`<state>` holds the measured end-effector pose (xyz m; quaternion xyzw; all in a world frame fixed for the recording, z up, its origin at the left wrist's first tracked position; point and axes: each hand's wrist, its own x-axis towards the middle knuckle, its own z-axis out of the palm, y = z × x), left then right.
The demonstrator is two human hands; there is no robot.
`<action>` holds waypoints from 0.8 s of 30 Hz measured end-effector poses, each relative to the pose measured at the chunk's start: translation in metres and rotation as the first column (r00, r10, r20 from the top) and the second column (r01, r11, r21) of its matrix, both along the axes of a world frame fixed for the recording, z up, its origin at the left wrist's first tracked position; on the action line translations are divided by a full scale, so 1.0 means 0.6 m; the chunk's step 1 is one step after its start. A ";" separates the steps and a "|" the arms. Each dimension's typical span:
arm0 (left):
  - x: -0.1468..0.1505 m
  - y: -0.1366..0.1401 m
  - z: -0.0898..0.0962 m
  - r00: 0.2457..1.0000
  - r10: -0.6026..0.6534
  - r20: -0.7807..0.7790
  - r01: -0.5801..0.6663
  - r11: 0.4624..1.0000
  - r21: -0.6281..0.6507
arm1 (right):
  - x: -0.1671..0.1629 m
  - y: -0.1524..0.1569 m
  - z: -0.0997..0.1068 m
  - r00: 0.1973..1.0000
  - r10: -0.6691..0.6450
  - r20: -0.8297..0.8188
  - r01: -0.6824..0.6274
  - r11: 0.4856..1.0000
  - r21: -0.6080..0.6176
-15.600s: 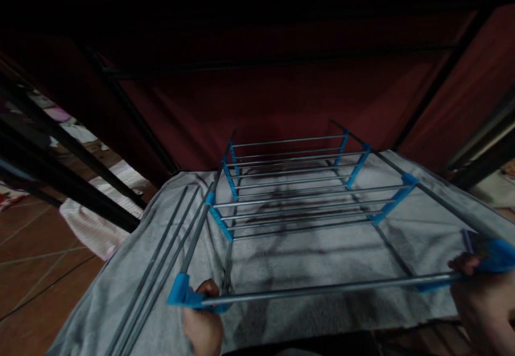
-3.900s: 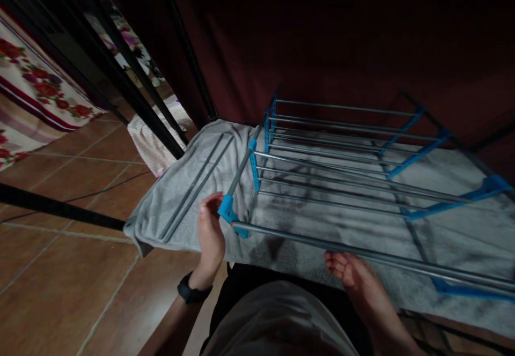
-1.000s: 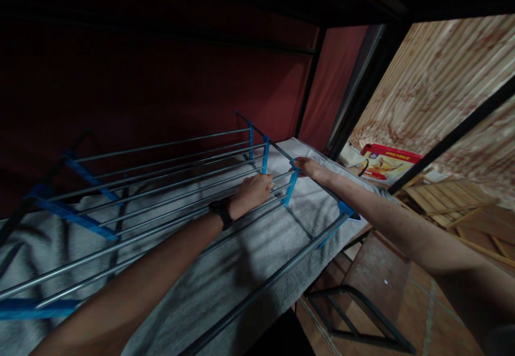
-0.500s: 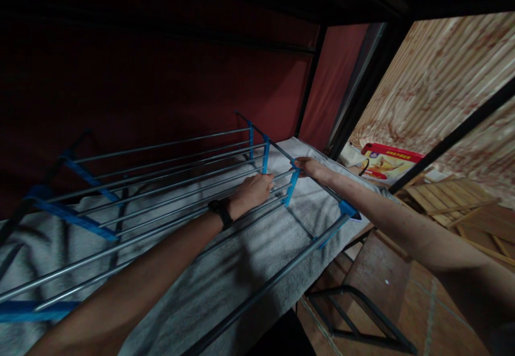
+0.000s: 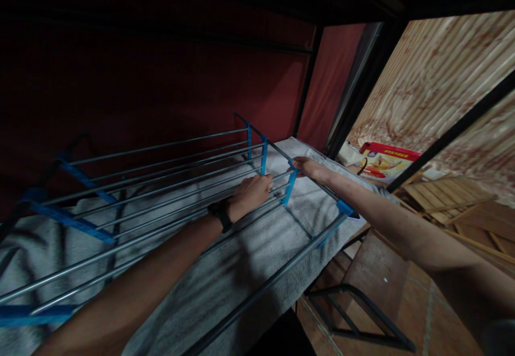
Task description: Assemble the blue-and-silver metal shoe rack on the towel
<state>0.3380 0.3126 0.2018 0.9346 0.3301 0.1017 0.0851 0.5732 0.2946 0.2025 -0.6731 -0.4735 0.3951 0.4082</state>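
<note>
A drying rack [image 5: 76,217] with grey metal rods and blue plastic brackets lies across a grey blanket [image 5: 257,270]. My left hand [image 5: 253,188], a dark watch on its wrist, is closed around a rod close to the rack's far right end. Just right of it, my right hand [image 5: 304,167] grips the blue end bracket [image 5: 288,191] at its top corner, where the bracket meets the dark side tube. My right fingertips are partly hidden behind that bracket. Another blue joint [image 5: 345,207] sits on the side tube below my right forearm.
A dark red panel [image 5: 193,93] stands behind the rack, with black frame posts [image 5: 368,77] at the right. Beyond them are a red and yellow box [image 5: 388,160], wooden slats [image 5: 446,195] and a patterned curtain [image 5: 450,82]. A chair or stool with a black metal frame [image 5: 362,291] stands lower right.
The view has shifted very slightly, so the rack sits a little further left. Both hands keep the same hold on it.
</note>
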 end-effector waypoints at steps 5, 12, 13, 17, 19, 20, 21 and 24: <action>0.002 0.002 0.000 1.000 -0.014 0.016 0.014 1.000 -0.008 | -0.001 0.002 -0.001 1.000 -0.013 -0.002 0.013 1.000 -0.007; 0.001 0.008 -0.009 0.998 -0.043 0.054 0.043 0.999 0.009 | 0.002 0.004 -0.008 1.000 -0.010 -0.006 0.010 1.000 0.007; 0.001 0.009 -0.010 0.997 -0.048 0.056 0.047 0.999 0.015 | 0.002 0.004 -0.008 1.000 -0.010 -0.007 0.010 1.000 0.009; 0.003 0.011 -0.010 0.998 -0.045 0.035 0.045 0.999 -0.002 | 0.000 0.001 -0.006 1.000 -0.009 -0.004 0.009 1.000 0.012; 0.004 0.012 -0.008 0.999 -0.044 0.026 0.044 0.999 -0.017 | -0.001 0.000 -0.005 1.000 -0.007 -0.002 0.008 1.000 0.011; 0.004 0.012 -0.006 0.999 -0.043 0.025 0.044 0.999 -0.024 | -0.002 0.000 -0.004 1.000 -0.007 0.002 0.007 1.000 0.010; 0.005 0.012 -0.005 0.999 -0.043 0.029 0.044 0.999 -0.031 | -0.002 -0.001 -0.004 1.000 -0.009 0.007 0.009 1.000 0.010; 0.007 0.016 -0.003 0.998 -0.052 0.047 0.055 0.996 -0.069 | -0.004 -0.004 -0.002 1.000 -0.013 0.019 0.013 1.000 0.009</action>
